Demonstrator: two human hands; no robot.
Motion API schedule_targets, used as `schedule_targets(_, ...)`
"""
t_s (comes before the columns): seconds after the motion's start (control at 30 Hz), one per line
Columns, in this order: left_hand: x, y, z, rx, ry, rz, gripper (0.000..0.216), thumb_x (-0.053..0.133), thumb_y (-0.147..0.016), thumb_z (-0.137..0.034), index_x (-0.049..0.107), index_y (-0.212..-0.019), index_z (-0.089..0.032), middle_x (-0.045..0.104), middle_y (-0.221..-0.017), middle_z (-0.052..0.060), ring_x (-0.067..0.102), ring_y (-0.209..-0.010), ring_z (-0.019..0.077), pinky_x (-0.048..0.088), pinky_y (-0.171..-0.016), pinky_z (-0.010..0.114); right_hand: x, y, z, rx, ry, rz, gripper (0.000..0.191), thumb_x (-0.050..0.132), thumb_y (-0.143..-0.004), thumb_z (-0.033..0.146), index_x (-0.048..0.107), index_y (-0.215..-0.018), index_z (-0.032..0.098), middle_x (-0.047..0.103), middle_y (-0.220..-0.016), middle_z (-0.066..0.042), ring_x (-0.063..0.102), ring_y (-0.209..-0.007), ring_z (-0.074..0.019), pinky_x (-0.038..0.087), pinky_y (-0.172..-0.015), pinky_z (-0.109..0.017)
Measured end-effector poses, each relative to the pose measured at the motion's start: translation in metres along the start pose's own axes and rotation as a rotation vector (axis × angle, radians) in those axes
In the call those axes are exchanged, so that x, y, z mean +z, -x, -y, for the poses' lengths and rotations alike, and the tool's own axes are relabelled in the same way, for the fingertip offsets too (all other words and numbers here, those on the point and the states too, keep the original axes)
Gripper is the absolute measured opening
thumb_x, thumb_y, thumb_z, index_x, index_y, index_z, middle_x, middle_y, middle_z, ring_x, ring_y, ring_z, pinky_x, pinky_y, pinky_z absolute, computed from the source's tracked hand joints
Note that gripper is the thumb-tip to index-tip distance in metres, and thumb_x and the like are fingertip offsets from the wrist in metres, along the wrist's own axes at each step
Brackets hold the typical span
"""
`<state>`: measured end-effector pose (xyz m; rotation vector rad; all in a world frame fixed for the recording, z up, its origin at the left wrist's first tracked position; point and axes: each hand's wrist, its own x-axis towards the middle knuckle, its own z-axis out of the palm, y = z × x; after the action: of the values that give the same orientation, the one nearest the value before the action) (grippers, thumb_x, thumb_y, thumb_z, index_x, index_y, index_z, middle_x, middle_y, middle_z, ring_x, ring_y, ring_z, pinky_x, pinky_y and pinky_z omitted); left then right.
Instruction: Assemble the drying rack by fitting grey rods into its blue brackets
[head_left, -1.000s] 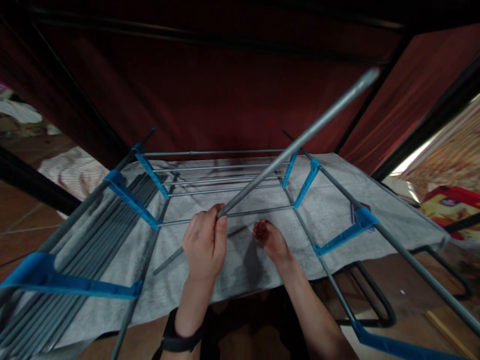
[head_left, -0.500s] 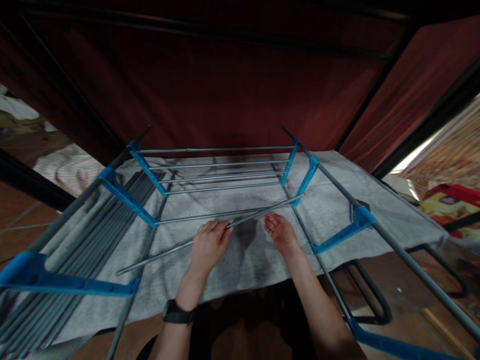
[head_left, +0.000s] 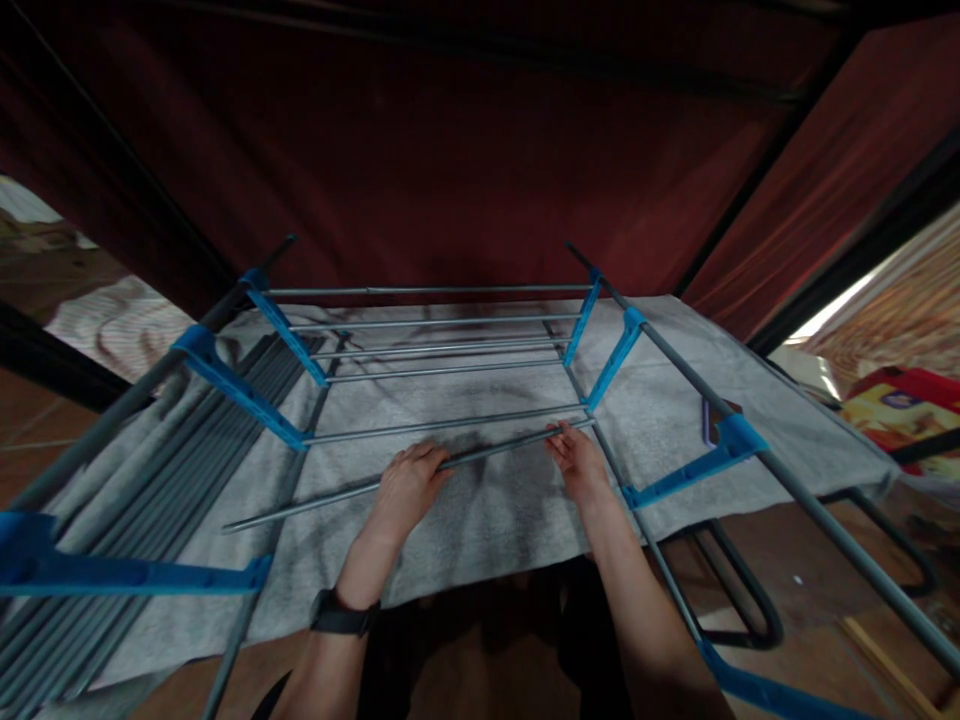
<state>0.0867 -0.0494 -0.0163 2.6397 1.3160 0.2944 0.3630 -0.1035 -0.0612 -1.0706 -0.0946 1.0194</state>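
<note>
My left hand (head_left: 411, 487) is closed around the middle of a loose grey metal tube (head_left: 495, 449). Near the tube's right end, my right hand (head_left: 577, 458) pinches it between thumb and fingers. The tube slants across the rack frame, its left end lower and nearer to me. Blue plastic brackets (head_left: 244, 390) join the long side poles (head_left: 682, 370) of the rack on both sides. Several thin crossbars (head_left: 442, 425) span between the far brackets. The nearer left bracket (head_left: 142, 575) and right bracket (head_left: 679, 478) have no crossbar between them.
A bundle of grey tubes (head_left: 187, 480) lies along the left on a grey cloth (head_left: 472, 540). A phone-like object (head_left: 709, 425) lies behind the right bracket. Dark red fabric (head_left: 435, 160) hangs at the back. At the right are a red and yellow package (head_left: 900, 410) and a dark metal loop (head_left: 750, 600).
My right hand has closed on the tube's right end. The tube has swung flatter, its right end coming down toward me, while my left hand keeps its hold.
</note>
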Motion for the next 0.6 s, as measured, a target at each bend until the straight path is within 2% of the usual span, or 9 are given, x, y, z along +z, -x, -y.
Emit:
schedule_targets(0.2,0.001,0.0,0.003,-0.039,0.074,0.081,0.018,0.057,-0.091,-0.023,0.07,-0.104,-0.023,0.07,-0.104,0.007,0.066,-0.096,0.0222,0.05,-0.086,0.032,-0.009,-0.009,0.001,-0.046,0.031,-0.006,0.013,0.074,-0.078,0.026,0.062,-0.082,0.024,0.073,-0.08,0.001,0.069,-0.071,-0.0136,0.061,-0.069,-0.028)
schedule_targets(0.4,0.004,0.002,0.003,-0.038,0.118,0.081,0.024,0.052,-0.095,-0.029,0.068,-0.113,-0.026,0.072,-0.109,0.006,0.068,-0.099,0.0226,0.05,-0.086,0.031,-0.014,-0.013,0.007,-0.066,-0.01,-0.047,0.013,0.073,-0.079,0.02,0.061,-0.08,0.022,0.071,-0.075,0.001,0.068,-0.068,-0.0112,0.061,-0.066,-0.024)
schedule_targets(0.6,-0.002,0.005,0.003,-0.123,0.115,0.081,0.024,0.056,-0.091,-0.019,0.062,-0.114,-0.022,0.072,-0.109,0.007,0.069,-0.099,0.0243,0.049,-0.083,0.033,-0.019,-0.015,0.01,-0.086,0.004,-0.073,0.016,0.074,-0.079,0.017,0.059,-0.077,0.022,0.068,-0.069,0.004,0.063,-0.057,-0.0078,0.059,-0.065,-0.021)
